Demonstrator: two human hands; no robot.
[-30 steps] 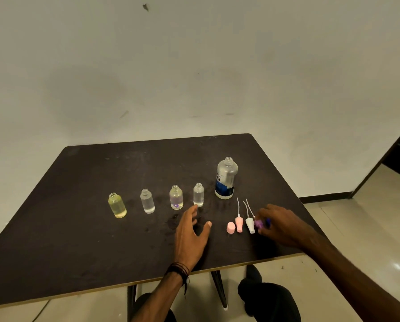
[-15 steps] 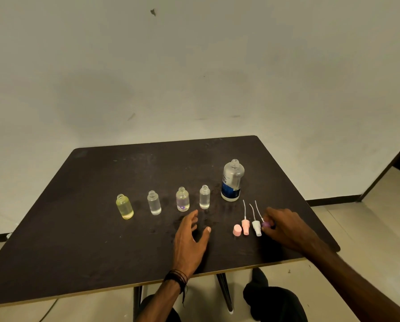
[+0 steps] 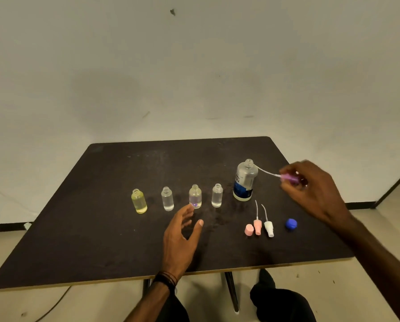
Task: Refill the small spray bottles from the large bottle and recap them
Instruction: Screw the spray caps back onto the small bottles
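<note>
Several small uncapped bottles stand in a row on the dark table [image 3: 101, 228]: a yellow bottle [image 3: 139, 201], a clear bottle [image 3: 167, 199], a purple-tinted bottle [image 3: 195, 196] and another clear bottle [image 3: 217, 195]. The large open bottle [image 3: 245, 180] with a blue label stands at the row's right end. My right hand [image 3: 310, 189] is lifted to the right of it, holding a purple spray cap [image 3: 287, 176] whose tube points toward the large bottle. My left hand [image 3: 182, 231] hovers open just in front of the purple-tinted bottle.
A pink cover [image 3: 249, 230], a pink spray cap [image 3: 257, 225], a white spray cap [image 3: 269, 227] and a blue cap [image 3: 291, 223] lie on the table in front of the large bottle. A wall stands behind the table, and my knees show below its front edge.
My right hand has lifted the purple spray cap off the table, up and back toward the large bottle, uncovering the blue cap. My left hand stays roughly in place.
</note>
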